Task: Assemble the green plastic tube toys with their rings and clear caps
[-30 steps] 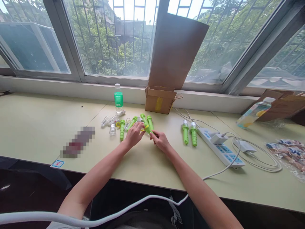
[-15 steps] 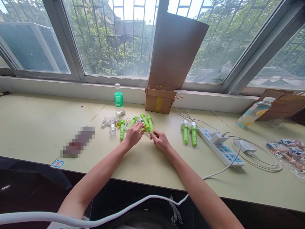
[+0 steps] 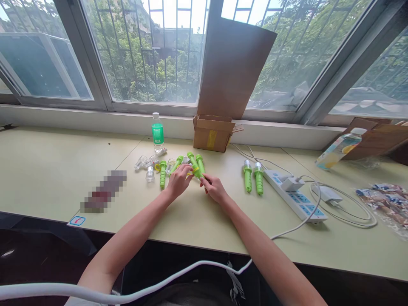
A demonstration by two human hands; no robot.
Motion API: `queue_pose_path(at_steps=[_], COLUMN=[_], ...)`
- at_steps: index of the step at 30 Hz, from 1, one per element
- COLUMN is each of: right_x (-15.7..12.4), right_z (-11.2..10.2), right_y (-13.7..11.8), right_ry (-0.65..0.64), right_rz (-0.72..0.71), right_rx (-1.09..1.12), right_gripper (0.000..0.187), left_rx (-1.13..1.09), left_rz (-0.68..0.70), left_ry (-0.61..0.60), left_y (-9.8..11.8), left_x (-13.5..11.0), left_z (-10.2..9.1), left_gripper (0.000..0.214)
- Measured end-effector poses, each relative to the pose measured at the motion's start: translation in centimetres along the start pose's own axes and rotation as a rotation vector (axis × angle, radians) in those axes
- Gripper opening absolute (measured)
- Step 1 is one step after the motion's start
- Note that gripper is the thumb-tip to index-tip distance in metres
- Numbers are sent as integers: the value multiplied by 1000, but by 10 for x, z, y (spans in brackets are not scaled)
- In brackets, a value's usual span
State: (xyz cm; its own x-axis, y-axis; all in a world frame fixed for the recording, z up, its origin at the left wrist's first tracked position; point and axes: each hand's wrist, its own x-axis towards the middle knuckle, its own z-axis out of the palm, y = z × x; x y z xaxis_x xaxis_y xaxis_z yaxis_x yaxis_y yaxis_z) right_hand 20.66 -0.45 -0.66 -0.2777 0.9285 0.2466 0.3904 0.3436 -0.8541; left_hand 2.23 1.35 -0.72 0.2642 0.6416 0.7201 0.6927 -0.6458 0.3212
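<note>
Both hands meet over the table around one green flashlight body (image 3: 197, 171), tilted, with a yellowish ring near its upper end. My right hand (image 3: 215, 188) is closed on its lower end. At the upper end, my left hand (image 3: 179, 180) is closed with fingertips on it; its exact grip is partly hidden. Just beyond lie more green flashlight bodies, one of them (image 3: 162, 174) beside my left hand and another (image 3: 199, 162) behind the held one. Several clear plastic caps (image 3: 150, 174) lie to the left. Two green flashlights with clear heads (image 3: 247, 177) lie to the right.
A bottle with a green label (image 3: 157, 134) and a cardboard box (image 3: 213, 134) stand near the window ledge. On the right are a white power strip (image 3: 295, 197) with cables, a tilted drink bottle (image 3: 340, 149) and plastic packets (image 3: 384, 204). A white cable (image 3: 178, 272) crosses in front.
The view has shifted very slightly. Both hands stay around the same flashlight body, with only a slight change in its position between the fingers.
</note>
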Motion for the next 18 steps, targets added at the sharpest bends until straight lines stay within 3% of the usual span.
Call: queue_pose_path(at_steps=[10, 18], right_x=[0, -1], right_z=[-2, 2], right_y=[2, 2], right_ry=[-20, 12], right_rz=[15, 82], right_rx=[21, 99], right_gripper=[38, 37], left_rx=[-6, -43], left_rz=[0, 36], left_ry=[-15, 7], left_y=[-2, 1], left_x=[1, 1], left_z=[1, 0], left_gripper=[6, 13])
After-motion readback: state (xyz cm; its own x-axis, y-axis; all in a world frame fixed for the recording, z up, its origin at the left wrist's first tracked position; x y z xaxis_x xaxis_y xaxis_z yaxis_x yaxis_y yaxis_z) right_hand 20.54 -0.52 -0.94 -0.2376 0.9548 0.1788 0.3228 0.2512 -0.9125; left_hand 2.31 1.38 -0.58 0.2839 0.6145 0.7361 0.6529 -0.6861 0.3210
